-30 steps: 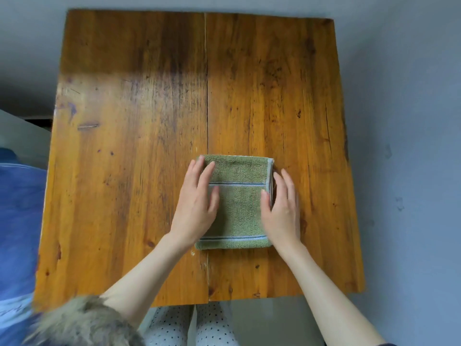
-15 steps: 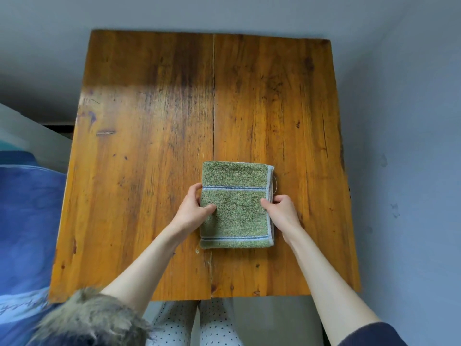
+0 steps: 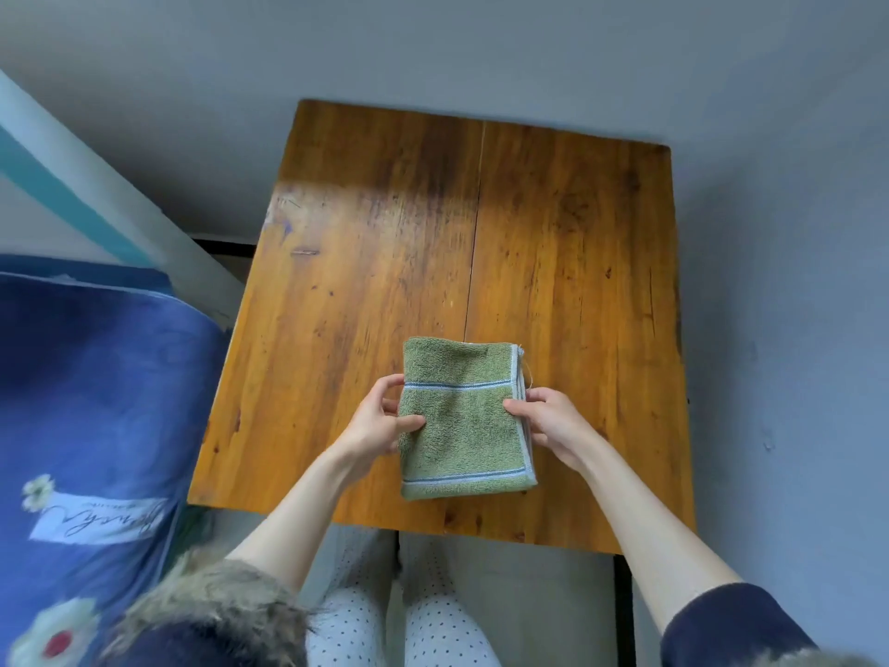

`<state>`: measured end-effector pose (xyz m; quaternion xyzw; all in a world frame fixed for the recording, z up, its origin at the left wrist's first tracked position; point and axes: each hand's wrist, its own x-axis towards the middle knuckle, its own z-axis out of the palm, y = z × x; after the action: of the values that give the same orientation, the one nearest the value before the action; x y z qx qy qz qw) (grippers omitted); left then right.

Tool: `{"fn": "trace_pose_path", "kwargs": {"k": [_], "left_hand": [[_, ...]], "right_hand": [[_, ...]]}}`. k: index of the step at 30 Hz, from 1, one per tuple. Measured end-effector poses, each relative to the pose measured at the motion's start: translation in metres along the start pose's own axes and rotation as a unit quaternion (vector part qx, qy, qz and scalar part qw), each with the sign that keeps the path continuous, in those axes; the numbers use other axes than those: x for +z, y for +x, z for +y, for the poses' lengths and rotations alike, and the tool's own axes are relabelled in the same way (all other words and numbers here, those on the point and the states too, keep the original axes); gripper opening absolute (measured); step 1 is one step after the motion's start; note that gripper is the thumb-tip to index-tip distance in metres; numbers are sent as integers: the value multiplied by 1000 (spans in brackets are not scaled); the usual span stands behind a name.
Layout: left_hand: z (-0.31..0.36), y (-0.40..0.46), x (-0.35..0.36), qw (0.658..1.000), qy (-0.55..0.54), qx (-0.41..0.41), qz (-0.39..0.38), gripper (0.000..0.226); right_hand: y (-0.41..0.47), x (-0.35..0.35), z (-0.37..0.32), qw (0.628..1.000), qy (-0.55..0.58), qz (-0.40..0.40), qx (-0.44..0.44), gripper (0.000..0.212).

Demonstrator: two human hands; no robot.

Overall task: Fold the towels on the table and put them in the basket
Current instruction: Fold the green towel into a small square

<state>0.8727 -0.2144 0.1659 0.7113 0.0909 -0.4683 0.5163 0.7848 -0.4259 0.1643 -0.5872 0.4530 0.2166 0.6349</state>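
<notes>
A green towel (image 3: 464,426) with pale blue stripes is folded into a small rectangle near the front of the wooden table (image 3: 567,262). My left hand (image 3: 375,421) grips its left edge, thumb on top and fingers curled beneath. My right hand (image 3: 548,421) pinches its right edge, where the folded layers show. The towel appears slightly raised off the wood between both hands. No basket is in view.
A blue quilt with flower prints (image 3: 91,426) lies to the left of the table. Grey walls stand behind and to the right. My knees in dotted trousers (image 3: 399,613) are under the table's front edge.
Both hands went from lying flat on the towel's sides to curling round its edges and raising it a little. The view has swung to the left, showing more of the blue quilt.
</notes>
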Motion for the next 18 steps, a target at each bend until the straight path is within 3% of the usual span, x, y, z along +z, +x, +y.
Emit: {"fn": "trace_pose_path", "kwargs": {"k": [8, 18], "left_hand": [[-21, -76, -89, 992, -104, 30, 57, 51], [-122, -226, -244, 944, -258, 73, 192, 51]], "right_hand": [[-45, 90, -55, 992, -84, -90, 5, 13], [-128, 304, -68, 946, -203, -235, -95, 20]]}}
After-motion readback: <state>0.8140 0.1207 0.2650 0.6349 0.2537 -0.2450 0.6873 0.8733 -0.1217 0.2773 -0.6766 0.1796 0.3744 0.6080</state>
